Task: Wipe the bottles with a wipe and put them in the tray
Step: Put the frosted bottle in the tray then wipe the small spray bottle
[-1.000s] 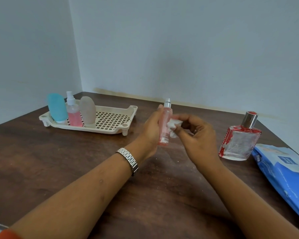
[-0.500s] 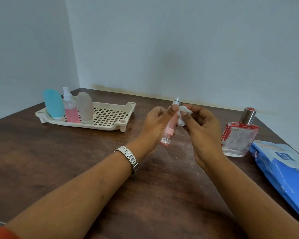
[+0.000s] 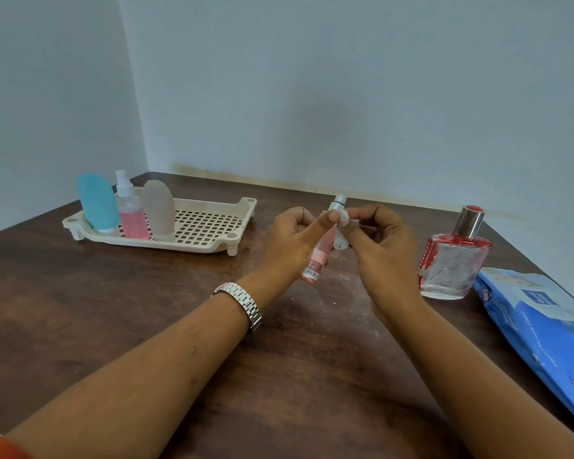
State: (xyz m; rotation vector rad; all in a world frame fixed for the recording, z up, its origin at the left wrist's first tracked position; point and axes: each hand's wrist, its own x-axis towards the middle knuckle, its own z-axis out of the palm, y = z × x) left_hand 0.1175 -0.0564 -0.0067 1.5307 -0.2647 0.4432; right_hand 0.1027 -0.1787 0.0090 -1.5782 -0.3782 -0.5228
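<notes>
Bottles in tray: three stand upright, side by side, at the left end of the cream slotted tray (image 3: 193,246). They are a blue bottle (image 3: 97,202), a pink spray bottle (image 3: 131,213) with a clear pump top, and a frosted grey bottle (image 3: 159,210).
Tray: far left on the dark wood-grain surface (image 3: 80,309), close to the wall corner.
Wristwatch (image 3: 242,301): silver link band on the left wrist.
Left hand (image 3: 287,243): raised above the surface, its fingers (image 3: 327,220) curled round the slim pink bottle, gripping it.
Slim pink bottle (image 3: 322,251): held in the air between both hands, to the right of the tray and outside it. It is tilted, with its white cap up and to the right and a barcode label near its lower end.
Wipe (image 3: 343,220): a small crumpled white piece against the slim pink bottle's upper part, just under the cap.
Right hand (image 3: 388,256): fingers bent, pinching the wipe onto the slim pink bottle.
Glass perfume bottle (image 3: 451,263): upright on the surface just right of the right hand. It has a squarish clear body with red patches and a silver cap with a red top.
Wipes pack (image 3: 544,319): blue, lying flat just beside the glass perfume bottle and cut off by the right edge of the view.
</notes>
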